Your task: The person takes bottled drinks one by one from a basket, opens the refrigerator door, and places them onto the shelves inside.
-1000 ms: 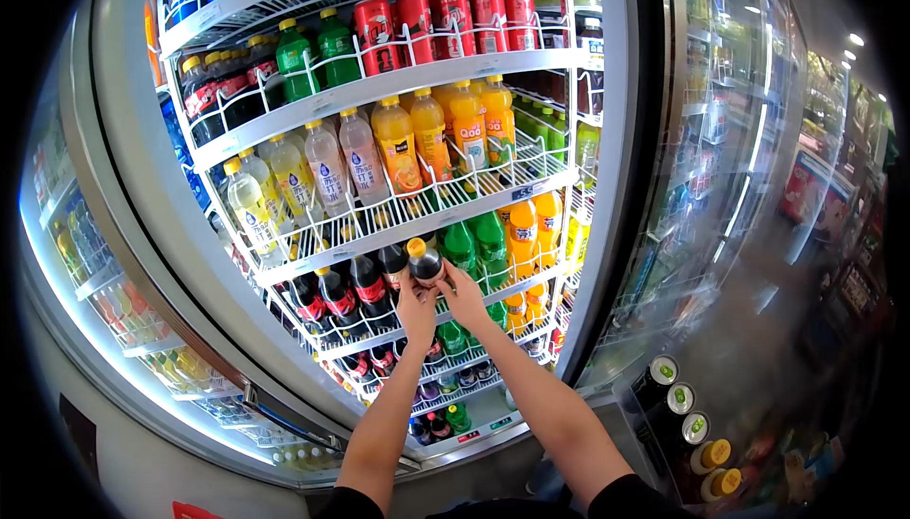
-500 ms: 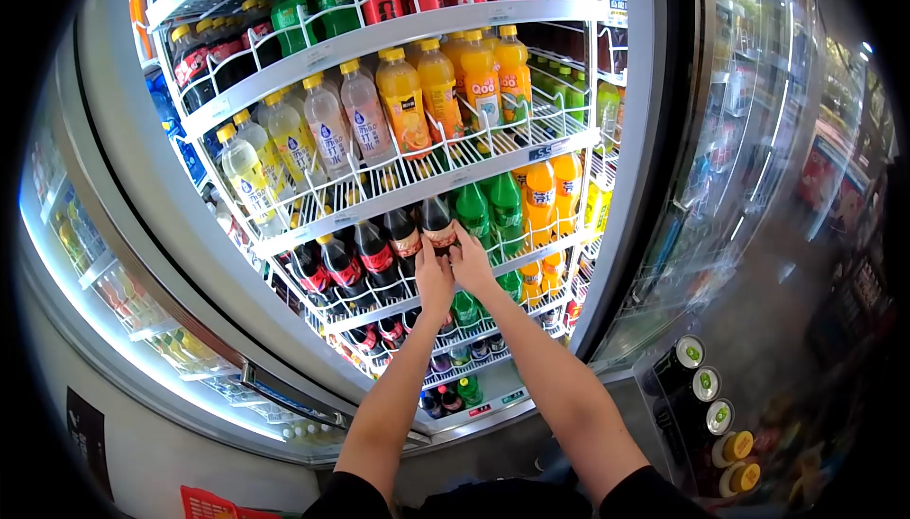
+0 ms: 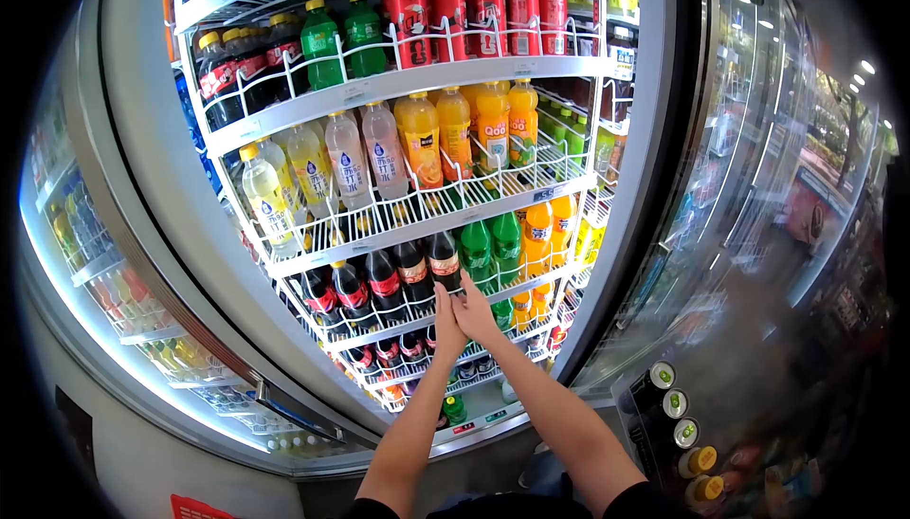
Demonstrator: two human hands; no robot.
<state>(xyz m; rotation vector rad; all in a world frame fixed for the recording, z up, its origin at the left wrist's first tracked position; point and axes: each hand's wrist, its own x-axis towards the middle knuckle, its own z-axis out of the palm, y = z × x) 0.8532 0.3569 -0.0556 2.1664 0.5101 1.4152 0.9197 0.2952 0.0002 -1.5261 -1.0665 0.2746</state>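
A dark cola bottle with a tan label (image 3: 443,266) stands at the right end of a row of cola bottles on a wire shelf. Just below its label, my left hand (image 3: 448,320) and my right hand (image 3: 476,313) are side by side with fingers stretched upward. The fingertips are at the bottle's lower end; whether they touch it is hard to make out. Another tan-labelled cola bottle (image 3: 413,271) is on its left, followed by red-labelled cola bottles (image 3: 384,285). Green soda bottles (image 3: 477,254) stand to the right.
Above is a shelf of clear drink bottles (image 3: 349,166) and orange juice bottles (image 3: 419,145), with red cans (image 3: 410,26) higher up. A cooler door (image 3: 275,405) is at left. Cans and yellow-capped bottles (image 3: 699,462) sit low right, a red basket (image 3: 197,508) low left.
My hands have slid down from around the tan-labelled cola bottle to its lower end, so more of its label shows. The view has shifted, showing more of the upper shelves.
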